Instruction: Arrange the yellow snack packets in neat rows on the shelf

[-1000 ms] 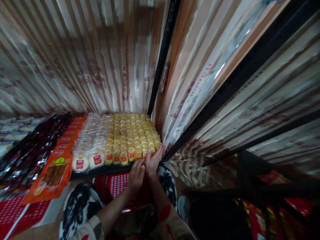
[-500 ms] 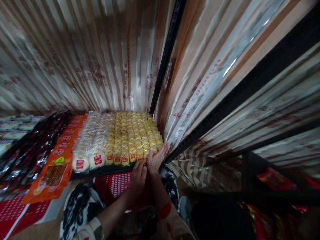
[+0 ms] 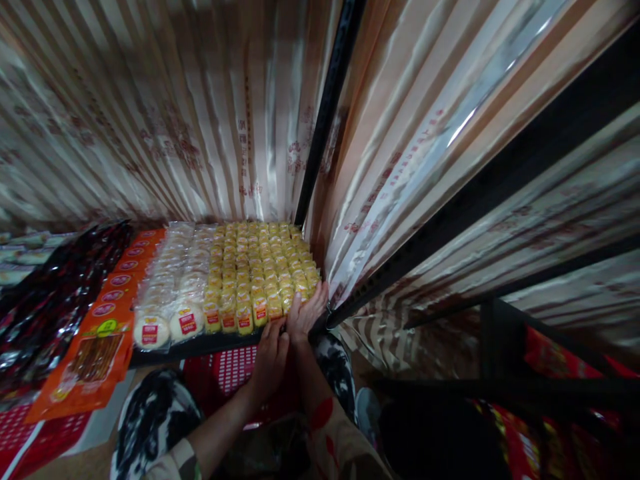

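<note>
Rows of small yellow wrapped cakes (image 3: 257, 273) with red labels stand packed together on a dark shelf (image 3: 193, 348). My right hand (image 3: 306, 316) lies with its fingers stretched along the front right corner of these rows, touching the wrappers. Just left of it, my left hand (image 3: 271, 352) rests at the shelf's front edge, its fingers extended against the front cakes. Neither hand grips anything that I can see. Beside the yellow rows stand clear-wrapped round white cakes (image 3: 186, 321), with red labels on the front ones.
Further left lie orange snack packs (image 3: 95, 353) and dark shiny packets (image 3: 55, 307). A red basket (image 3: 233, 370) sits below the shelf, between my knees. A black upright post (image 3: 327, 120) and striped curtains (image 3: 215, 133) border the shelf. Red packets (image 3: 560, 357) are at right.
The view has shifted slightly, so the shelf and goods appear a little further left. Both hands stay at the front right of the yellow cakes.
</note>
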